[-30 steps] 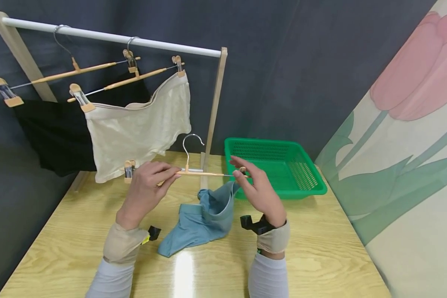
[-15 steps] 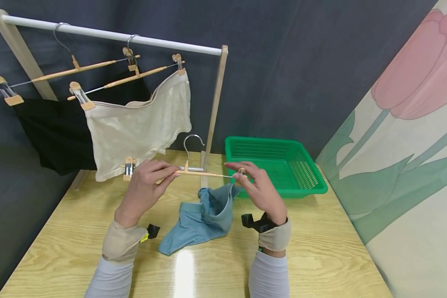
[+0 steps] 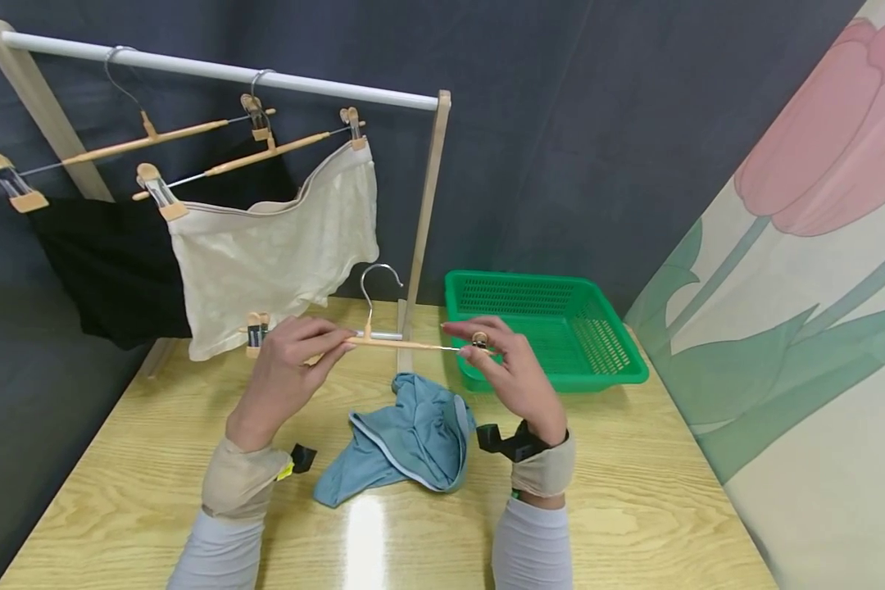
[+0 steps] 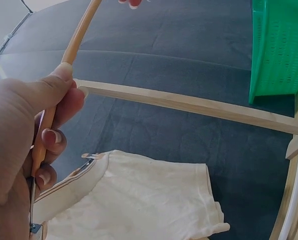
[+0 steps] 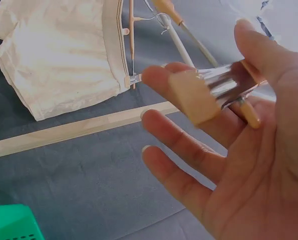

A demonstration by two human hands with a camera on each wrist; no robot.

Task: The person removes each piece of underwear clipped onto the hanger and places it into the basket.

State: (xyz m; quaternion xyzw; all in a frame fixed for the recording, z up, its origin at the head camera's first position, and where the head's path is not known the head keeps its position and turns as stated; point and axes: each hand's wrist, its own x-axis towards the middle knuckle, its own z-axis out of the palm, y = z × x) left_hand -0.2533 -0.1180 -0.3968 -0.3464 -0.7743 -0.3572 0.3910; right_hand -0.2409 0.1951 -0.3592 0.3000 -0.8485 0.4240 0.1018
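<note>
My left hand (image 3: 283,377) grips the wooden bar of a clip hanger (image 3: 394,342), held level over the table with its metal hook up. In the left wrist view the thumb and curled fingers wrap the bar. My right hand (image 3: 515,373) is at the hanger's other end, its fingers extended and spread. A clip (image 5: 194,97) with nothing in it lies across those fingers in the right wrist view. Below, a pair of blue underpants (image 3: 420,434) lies crumpled on the table. The hanger's left clip (image 3: 255,332) also holds no cloth.
A rack with a white rail (image 3: 221,74) stands at the left. Cream shorts (image 3: 280,238) and a black garment (image 3: 118,262) hang there from clip hangers. Behind my right hand sits a green plastic basket (image 3: 605,381) on the wooden table (image 3: 634,492).
The blue underpants have come away from the hanger's right clip and dropped onto the table. My right hand's fingers have shifted slightly downward; my left hand keeps its grip.
</note>
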